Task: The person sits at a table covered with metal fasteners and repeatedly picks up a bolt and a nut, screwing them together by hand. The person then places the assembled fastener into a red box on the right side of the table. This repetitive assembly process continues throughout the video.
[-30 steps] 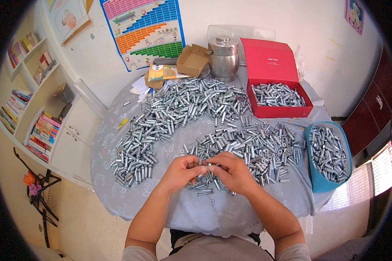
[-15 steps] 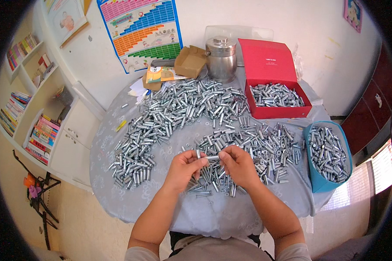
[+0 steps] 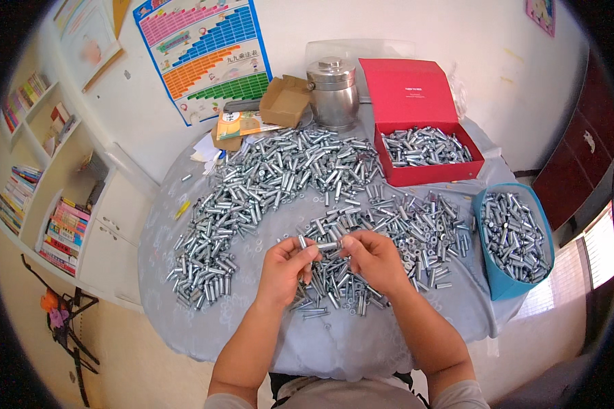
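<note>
**Bolt lifted clear of the heap, held level between both hands**

Where half a second ago the two hands were low over the loose metal parts, they now hold one short silver bolt (image 3: 325,245) raised a little above the near heap of bolts (image 3: 382,238), which suggests a piece has been picked out and is being fitted or checked. Its long axis runs left to right, roughly level, one end toward each hand (which end is the head I cannot tell). The left hand (image 3: 286,269) pinches its left end with fingertips closed narrowly on it; the right hand (image 3: 375,262) pinches the right end likewise. Beyond the bolt lies the larger curved heap of bolts (image 3: 266,184) on the round grey table (image 3: 334,341). Right of the bolt stands a blue bin (image 3: 498,286) full of parts; behind and right, a red box (image 3: 423,174), with a steel canister (image 3: 333,92) farther back.
</note>
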A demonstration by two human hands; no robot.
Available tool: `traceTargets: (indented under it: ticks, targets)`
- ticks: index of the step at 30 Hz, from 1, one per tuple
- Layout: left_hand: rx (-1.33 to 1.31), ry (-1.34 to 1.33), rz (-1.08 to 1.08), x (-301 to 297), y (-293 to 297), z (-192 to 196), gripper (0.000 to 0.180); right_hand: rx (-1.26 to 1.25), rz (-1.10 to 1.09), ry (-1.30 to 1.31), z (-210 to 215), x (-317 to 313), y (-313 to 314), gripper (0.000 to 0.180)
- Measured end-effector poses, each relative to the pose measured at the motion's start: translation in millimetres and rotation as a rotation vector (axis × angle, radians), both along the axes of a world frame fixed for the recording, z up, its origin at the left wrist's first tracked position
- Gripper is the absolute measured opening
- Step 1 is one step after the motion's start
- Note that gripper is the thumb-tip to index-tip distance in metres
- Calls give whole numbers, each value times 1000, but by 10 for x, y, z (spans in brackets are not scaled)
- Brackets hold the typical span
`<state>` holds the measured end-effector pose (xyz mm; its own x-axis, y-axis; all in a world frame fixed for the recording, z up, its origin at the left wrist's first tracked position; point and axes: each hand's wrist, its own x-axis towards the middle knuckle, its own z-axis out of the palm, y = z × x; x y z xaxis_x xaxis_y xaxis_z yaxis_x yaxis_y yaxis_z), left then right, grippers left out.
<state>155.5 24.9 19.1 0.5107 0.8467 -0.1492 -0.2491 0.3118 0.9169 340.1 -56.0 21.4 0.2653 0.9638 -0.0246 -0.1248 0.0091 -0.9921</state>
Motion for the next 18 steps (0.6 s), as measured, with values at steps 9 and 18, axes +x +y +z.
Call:
traceTargets:
  ticks: [9,18]
  targets:
    - [80,-40,10,8,-41,-74,16,-57,100,-13,-99,88,-24,28]
    - [100,-23,-36,22,-90,-130,15,-37,68,-70,-142,112,-98,29]
